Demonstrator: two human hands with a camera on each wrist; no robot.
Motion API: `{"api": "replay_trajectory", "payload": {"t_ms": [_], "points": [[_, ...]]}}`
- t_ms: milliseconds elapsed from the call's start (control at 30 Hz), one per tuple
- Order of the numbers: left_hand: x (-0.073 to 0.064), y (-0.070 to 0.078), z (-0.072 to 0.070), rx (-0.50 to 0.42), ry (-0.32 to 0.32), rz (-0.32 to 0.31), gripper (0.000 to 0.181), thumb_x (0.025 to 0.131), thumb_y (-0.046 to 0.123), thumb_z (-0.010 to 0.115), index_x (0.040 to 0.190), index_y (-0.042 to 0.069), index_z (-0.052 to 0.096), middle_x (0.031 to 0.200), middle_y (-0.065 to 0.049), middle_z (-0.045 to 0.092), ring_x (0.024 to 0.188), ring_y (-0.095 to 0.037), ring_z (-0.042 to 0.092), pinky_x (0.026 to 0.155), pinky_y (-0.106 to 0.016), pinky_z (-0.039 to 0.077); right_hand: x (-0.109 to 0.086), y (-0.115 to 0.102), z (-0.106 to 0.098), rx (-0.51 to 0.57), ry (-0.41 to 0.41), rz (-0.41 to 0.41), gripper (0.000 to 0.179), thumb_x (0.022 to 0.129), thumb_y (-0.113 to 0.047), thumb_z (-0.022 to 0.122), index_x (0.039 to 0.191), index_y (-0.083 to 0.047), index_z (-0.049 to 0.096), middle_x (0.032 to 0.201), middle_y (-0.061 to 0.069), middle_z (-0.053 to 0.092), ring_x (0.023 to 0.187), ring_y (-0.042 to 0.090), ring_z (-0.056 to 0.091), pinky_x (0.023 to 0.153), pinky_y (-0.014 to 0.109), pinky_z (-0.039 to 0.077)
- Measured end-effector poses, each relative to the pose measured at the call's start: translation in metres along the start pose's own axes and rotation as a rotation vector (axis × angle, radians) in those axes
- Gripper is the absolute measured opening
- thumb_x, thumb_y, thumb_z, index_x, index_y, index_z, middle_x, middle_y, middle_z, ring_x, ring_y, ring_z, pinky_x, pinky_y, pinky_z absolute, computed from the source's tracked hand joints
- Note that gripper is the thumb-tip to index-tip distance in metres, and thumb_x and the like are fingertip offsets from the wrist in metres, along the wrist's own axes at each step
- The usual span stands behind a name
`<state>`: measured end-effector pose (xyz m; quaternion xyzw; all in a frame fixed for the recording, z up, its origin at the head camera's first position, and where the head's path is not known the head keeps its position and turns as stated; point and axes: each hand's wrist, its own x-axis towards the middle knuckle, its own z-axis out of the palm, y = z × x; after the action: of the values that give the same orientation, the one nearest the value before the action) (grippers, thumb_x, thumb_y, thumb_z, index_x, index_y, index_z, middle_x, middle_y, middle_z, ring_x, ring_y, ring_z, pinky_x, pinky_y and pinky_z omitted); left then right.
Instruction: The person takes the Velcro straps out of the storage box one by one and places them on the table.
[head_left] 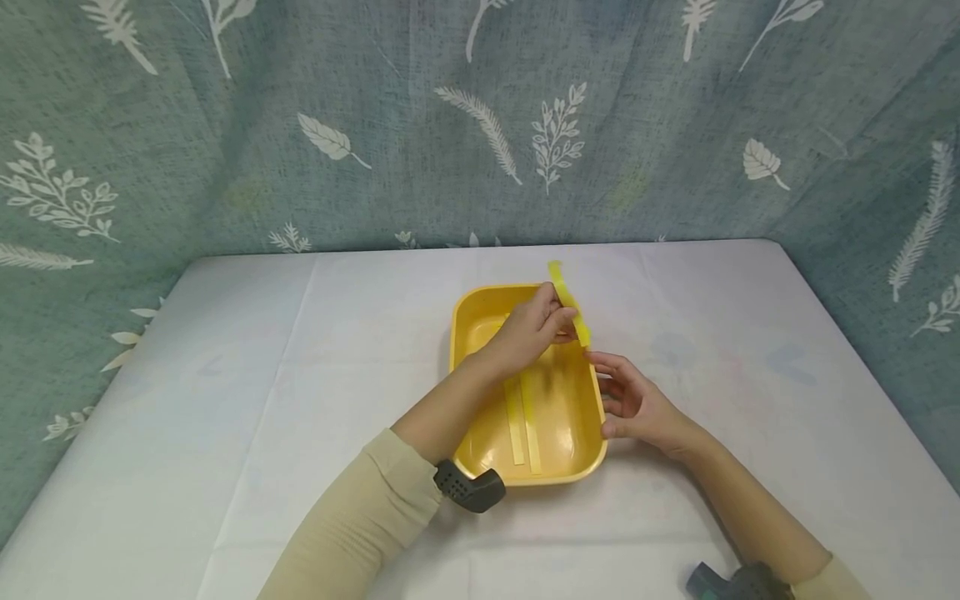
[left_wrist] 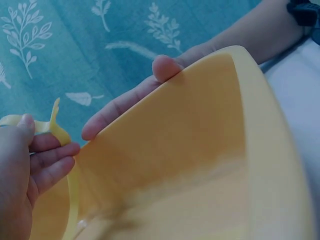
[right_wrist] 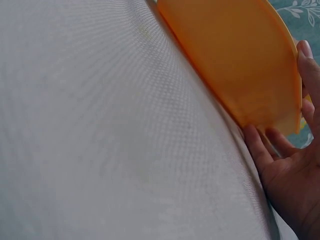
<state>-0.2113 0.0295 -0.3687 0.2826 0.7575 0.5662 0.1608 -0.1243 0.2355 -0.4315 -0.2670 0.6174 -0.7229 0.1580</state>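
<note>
A yellow rectangular basin (head_left: pixel 558 433) stands on the white-covered table. My left hand (head_left: pixel 525 333) reaches across it and pinches a thin, bendy yellow strip (head_left: pixel 567 302) above the basin's far right rim. In the left wrist view that strip (left_wrist: pixel 61 134) curls up between thumb and fingers. My right hand (head_left: pixel 645 408) lies against the basin's right side, fingers spread along the outer wall and thumb near the rim. The right wrist view shows fingertips of that hand (right_wrist: pixel 290 175) at the wall's base. Two more yellow strips (head_left: pixel 513 421) lie lengthwise on the basin floor.
White cloth (head_left: pixel 360 367) covers the table (head_left: pixel 225 333) around the basin. Behind it hangs a blue-green curtain (head_left: pixel 390 125) with white leaf prints. Dark wrist devices (head_left: pixel 471 487) are strapped to both forearms.
</note>
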Motion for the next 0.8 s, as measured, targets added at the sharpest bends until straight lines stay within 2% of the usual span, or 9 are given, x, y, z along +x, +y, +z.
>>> {"api": "replay_trajectory", "payload": {"t_ms": [100,300,400,500,633,800], "points": [[-0.0001,0.0014,-0.0002,0.002,-0.004,-0.003,0.021,0.102,0.021,0.041,0.108,0.002,0.042,0.102,-0.015,0.061,0.096,-0.02,0.063,0.084,-0.025,0.053,-0.0001,0.0,0.0,0.002,-0.001,-0.002,0.079,0.082,-0.015,0.074,0.145,-0.005,0.027,0.145,0.023,0.026,0.122,0.018,0.047,0.093,0.027,0.049],[-0.0006,0.0019,0.002,0.014,0.009,0.02,0.02,0.098,0.017,0.051,0.112,0.003,0.048,0.109,-0.011,0.067,0.099,-0.016,0.065,0.085,-0.022,0.052,-0.0016,-0.0012,0.0008,-0.03,0.026,0.046,0.076,0.083,-0.019,0.074,0.143,-0.007,0.029,0.145,0.026,0.024,0.12,0.015,0.049,0.092,0.027,0.049],[-0.001,0.0025,0.0032,-0.013,0.018,0.045,0.02,0.097,0.016,0.053,0.112,0.004,0.05,0.109,-0.011,0.068,0.097,-0.015,0.066,0.086,-0.023,0.052,-0.0017,-0.0022,0.0014,-0.056,0.045,0.067,0.074,0.084,-0.023,0.073,0.143,-0.01,0.031,0.145,0.029,0.022,0.12,0.013,0.049,0.092,0.026,0.049],[-0.0017,0.0034,0.004,-0.057,0.03,0.058,0.016,0.096,0.015,0.054,0.107,0.003,0.051,0.107,-0.012,0.068,0.093,-0.02,0.068,0.083,-0.028,0.054,-0.0014,-0.0027,0.0018,-0.069,0.051,0.075,0.073,0.084,-0.025,0.073,0.143,-0.01,0.031,0.145,0.033,0.02,0.119,0.013,0.049,0.092,0.026,0.049],[-0.001,0.0039,0.0047,-0.096,0.047,0.063,0.014,0.095,0.013,0.056,0.102,0.002,0.051,0.105,-0.014,0.067,0.09,-0.028,0.067,0.08,-0.029,0.055,-0.0011,-0.0019,0.0015,-0.06,0.048,0.067,0.076,0.083,-0.023,0.073,0.143,-0.007,0.029,0.145,0.032,0.021,0.12,0.014,0.049,0.093,0.026,0.049],[0.0006,0.0052,0.0046,-0.054,0.085,0.066,0.019,0.094,0.014,0.058,0.109,0.003,0.055,0.105,-0.011,0.064,0.096,-0.02,0.064,0.082,-0.024,0.053,0.0003,-0.0003,0.0005,-0.031,0.023,0.027,0.079,0.083,-0.018,0.074,0.145,-0.006,0.028,0.144,0.024,0.027,0.121,0.017,0.048,0.093,0.027,0.049]]}}
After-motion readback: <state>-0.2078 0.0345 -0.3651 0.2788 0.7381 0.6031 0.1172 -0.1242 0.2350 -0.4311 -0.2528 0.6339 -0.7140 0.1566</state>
